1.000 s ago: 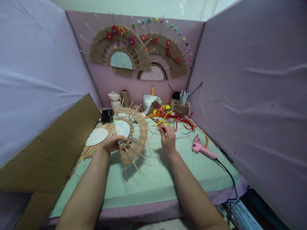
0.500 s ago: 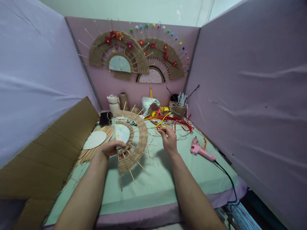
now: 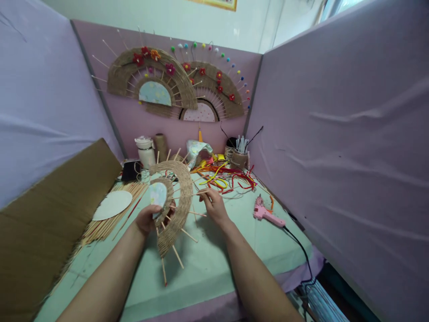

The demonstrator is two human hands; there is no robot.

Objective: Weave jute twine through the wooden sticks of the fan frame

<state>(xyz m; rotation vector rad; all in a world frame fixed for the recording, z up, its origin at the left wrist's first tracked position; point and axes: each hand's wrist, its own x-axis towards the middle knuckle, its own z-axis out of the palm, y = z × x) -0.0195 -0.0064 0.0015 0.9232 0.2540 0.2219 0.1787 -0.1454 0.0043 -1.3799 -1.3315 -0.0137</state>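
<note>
My left hand (image 3: 148, 218) is closed on the inner edge of a half-round woven fan (image 3: 182, 201), thumb over its pale floral centre, the fan tilted above the table. Bands of brown twine run across thin wooden sticks, whose ends poke out around the outer edge. Beside the fan's right side, my right hand (image 3: 214, 205) is closed in a pinch on thin twine, close to a stick's end. The exact grip is too small to see clearly.
A pink glue gun (image 3: 268, 212) lies at right, its cord over the table edge. Coloured pipe cleaners (image 3: 231, 176) lie behind the hands. A white oval (image 3: 112, 205) rests on sticks at left, beside a cardboard sheet (image 3: 60, 214). Two decorated fans (image 3: 187, 76) hang on the back panel.
My right hand has come in closer to the fan's outer edge. The fan has turned and tilted in my left hand, and the camera view has shifted to the right.
</note>
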